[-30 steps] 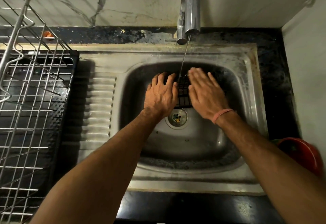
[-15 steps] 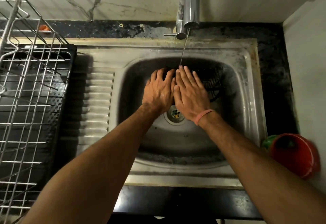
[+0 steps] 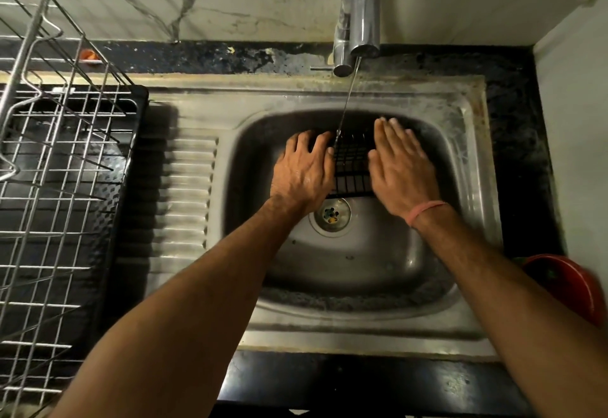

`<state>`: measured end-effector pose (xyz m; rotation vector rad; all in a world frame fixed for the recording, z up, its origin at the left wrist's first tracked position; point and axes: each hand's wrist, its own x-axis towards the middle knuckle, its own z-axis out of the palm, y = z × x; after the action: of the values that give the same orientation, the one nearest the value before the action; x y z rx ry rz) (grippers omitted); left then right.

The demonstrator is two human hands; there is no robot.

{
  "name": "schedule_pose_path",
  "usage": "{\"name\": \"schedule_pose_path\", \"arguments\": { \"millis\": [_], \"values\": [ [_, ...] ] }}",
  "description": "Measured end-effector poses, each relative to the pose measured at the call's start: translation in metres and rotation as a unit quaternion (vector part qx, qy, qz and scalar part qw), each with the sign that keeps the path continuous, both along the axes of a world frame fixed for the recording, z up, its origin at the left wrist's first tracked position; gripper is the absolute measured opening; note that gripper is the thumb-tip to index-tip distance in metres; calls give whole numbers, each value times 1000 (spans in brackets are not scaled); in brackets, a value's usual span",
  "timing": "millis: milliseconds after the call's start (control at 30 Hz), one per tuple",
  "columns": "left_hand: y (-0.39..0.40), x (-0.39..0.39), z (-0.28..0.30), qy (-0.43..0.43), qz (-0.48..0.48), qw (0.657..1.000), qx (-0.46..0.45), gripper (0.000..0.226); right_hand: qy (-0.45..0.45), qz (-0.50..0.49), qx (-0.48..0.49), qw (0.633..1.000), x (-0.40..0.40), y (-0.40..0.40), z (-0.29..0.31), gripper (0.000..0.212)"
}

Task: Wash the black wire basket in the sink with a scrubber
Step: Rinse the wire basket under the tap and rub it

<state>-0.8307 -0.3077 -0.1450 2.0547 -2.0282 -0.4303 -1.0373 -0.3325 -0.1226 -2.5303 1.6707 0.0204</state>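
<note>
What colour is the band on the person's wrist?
Pink. The band sits on the right wrist, seen best in the head view.

Just one camera here, strapped to the person's head, looking forward and steeply down into the sink from close above. Wide-angle lens, so the edges bend. Both forearms run up from the bottom edge toward the middle. The tap and back wall sit at the top, a wire dish rack fills the left side, and the dark worktop edge is nearest.
</note>
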Motion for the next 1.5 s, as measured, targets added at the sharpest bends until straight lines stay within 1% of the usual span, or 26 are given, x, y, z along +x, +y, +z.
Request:
{"name": "schedule_pose_path", "arguments": {
  "millis": [67, 100, 133, 233, 267, 333, 400, 467, 533, 567, 600, 633, 667, 767, 833, 900, 933, 967, 1067, 1133, 1200, 1233, 1267, 1333, 1433, 1500],
  "values": [
    [-1, 0, 0, -3, 4, 1000, -1, 49, 5, -85, -8, 996, 7, 4, -2, 66],
    [-1, 0, 0, -5, 5, 1000, 0, 49, 4, -94, -13, 996, 16, 8, -3, 67],
    [0, 0, 0, -6, 5, 1000, 2, 50, 4, -72, -16, 997, 25, 13, -3, 68],
    [1, 0, 0, 1, -14, 1000, 3, 57, 13, 71, -10, 997, 40, 24, -6, 65],
    [1, 1, 0, 14, -16, 1000, 4, 58, 9, 89, -7, 996, 42, 24, -6, 65],
    [1, 1, 0, 68, -7, 998, -4, 55, 7, 86, -7, 996, 37, 20, -8, 64],
    [0, 4, -3, 158, 32, 987, -15, 58, -4, 10, -12, 1000, 31, 16, -9, 65],
    [3, 5, -2, 278, 144, 950, 11, 72, -20, -98, -15, 995, 28, 12, -8, 70],
    [8, 2, 2, 406, 262, 872, 85, 74, -17, -136, -13, 990, 32, 13, -8, 74],
    [8, 1, 7, 457, 294, 831, 114, 70, -15, -135, -13, 991, 34, 15, -9, 75],
    [5, 0, 11, 486, 314, 805, 128, 65, -16, -131, -11, 991, 35, 15, -9, 74],
    [2, 0, 14, 502, 321, 792, 134, 60, -18, -126, -11, 992, 34, 15, -10, 73],
    [-3, -1, 17, 505, 320, 790, 135, 55, -28, -128, -8, 991, 32, 15, -9, 72],
    [-18, -6, 32, 476, 312, 813, 121, 53, -93, -157, -4, 983, 22, 12, -6, 68],
    [-25, -11, 45, 402, 306, 854, 124, 64, -155, -166, 19, 974, 15, 8, 1, 66],
    [-27, -16, 68, 291, 265, 906, 156, 68, -231, -171, 68, 955, 13, 4, 9, 61],
    [-27, -17, 80, 239, 240, 926, 165, 67, -288, -184, 108, 934, 13, 2, 10, 57],
    [-28, -17, 95, 199, 215, 943, 159, 65, -347, -205, 163, 901, 13, -2, 7, 53],
    [-29, -22, 120, 87, 122, 981, 119, 62, -493, -279, 302, 767, 23, -7, 7, 44],
    [-25, -27, 120, -6, 63, 994, 84, 61, -565, -308, 326, 693, 35, -6, 17, 32],
    [-21, -30, 114, -94, 17, 995, 27, 60, -603, -333, 343, 638, 49, -6, 28, 40],
    [-20, -28, 111, -107, 13, 994, 7, 58, -605, -338, 349, 631, 54, -5, 31, 52],
    [-23, -24, 108, -99, 25, 995, -3, 55, -610, -336, 356, 623, 58, -5, 36, 62],
    [-32, -14, 107, -43, 68, 997, -4, 47, -619, -321, 359, 620, 63, -8, 40, 70],
    [-40, -5, 109, 123, 82, 988, -36, 36, -623, -279, 345, 645, 71, -7, 53, 59],
    [-44, 2, 112, 249, 75, 964, -46, 42, -616, -269, 323, 666, 72, -7, 56, 52]
  ]
}}
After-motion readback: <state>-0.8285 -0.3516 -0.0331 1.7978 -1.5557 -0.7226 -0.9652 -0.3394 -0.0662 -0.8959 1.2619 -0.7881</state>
